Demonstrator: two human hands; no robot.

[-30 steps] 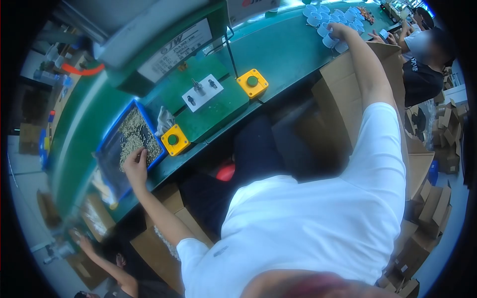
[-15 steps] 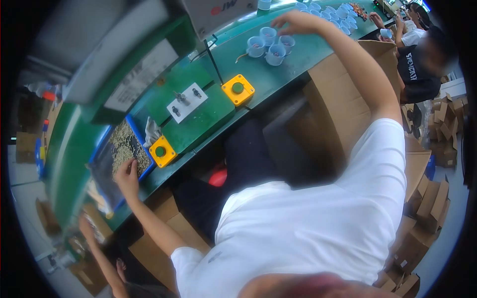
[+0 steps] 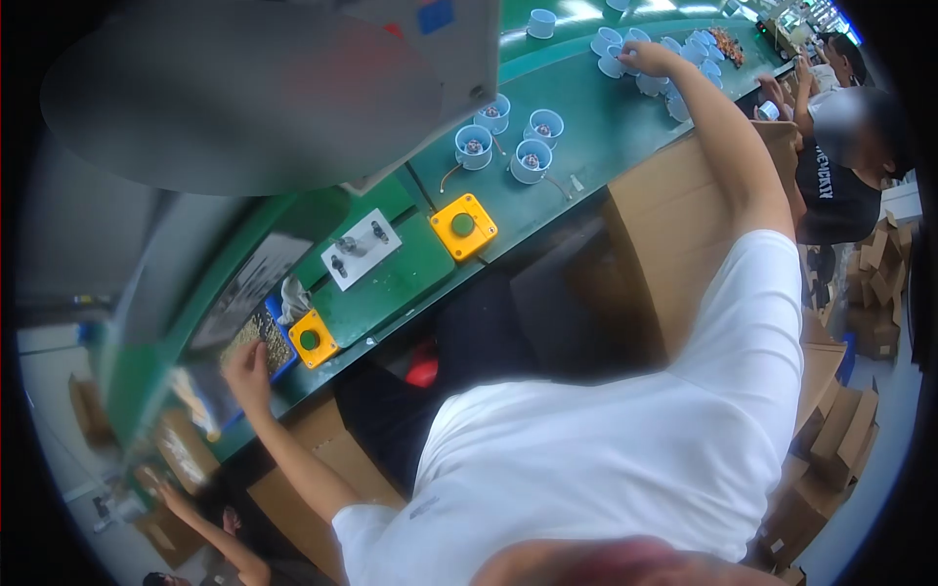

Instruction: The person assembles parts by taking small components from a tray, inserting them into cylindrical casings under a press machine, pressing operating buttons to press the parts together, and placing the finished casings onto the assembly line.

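My right hand (image 3: 650, 59) reaches far across the bench, its fingertips closed at the rim of a light-blue plastic cup (image 3: 611, 62) in a large cluster. Low on the left, my left hand (image 3: 247, 373) is pinched beside a blue-edged tray (image 3: 284, 367) of small pale parts (image 3: 271, 332); anything between those fingers is too small to make out. Nearer me stand several more light-blue cups, among them one cup (image 3: 531, 163) with a coppery part and wires inside. Between my hands lies a white fixture plate (image 3: 362, 250) with dark metal posts.
Yellow boxes with green buttons, one right (image 3: 464, 227) and one left (image 3: 312, 339), flank the fixture. A large machine head (image 3: 410, 107) overhangs it. A cardboard box (image 3: 655, 244) stands by my right arm. Co-workers (image 3: 845, 186) sit on the right; another person's arm (image 3: 210, 527) is lower left.
My right hand has moved right and away, from above the near cups to the far cluster. My left hand stays pinched by the tray. The camera view has shifted.
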